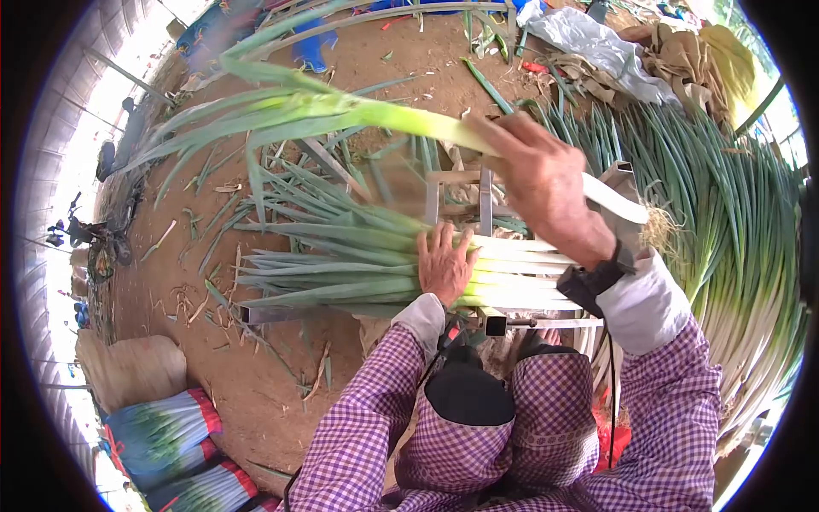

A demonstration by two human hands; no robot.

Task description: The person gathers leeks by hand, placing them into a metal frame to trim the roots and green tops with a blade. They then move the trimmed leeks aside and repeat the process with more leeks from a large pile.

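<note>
My right hand (546, 188) is closed around the white stalk of a single leek (418, 122), raised above the metal rack (496, 322). Its green leaves stretch to the upper left, and its roots hang on the right. My left hand (446, 264) lies with fingers spread on a bundle of leeks (358, 256) resting across the rack. White stalks of that bundle point right and green leaves point left. Part of the bundle's right end is hidden by my right wrist.
A large pile of leeks (725, 222) fills the right side. Wrapped leek bundles (171, 427) lie at the lower left beside a tan sack (136, 367). Loose leaf scraps (196, 311) litter the dirt floor. Plastic sheeting (597, 51) and cloth lie at the upper right.
</note>
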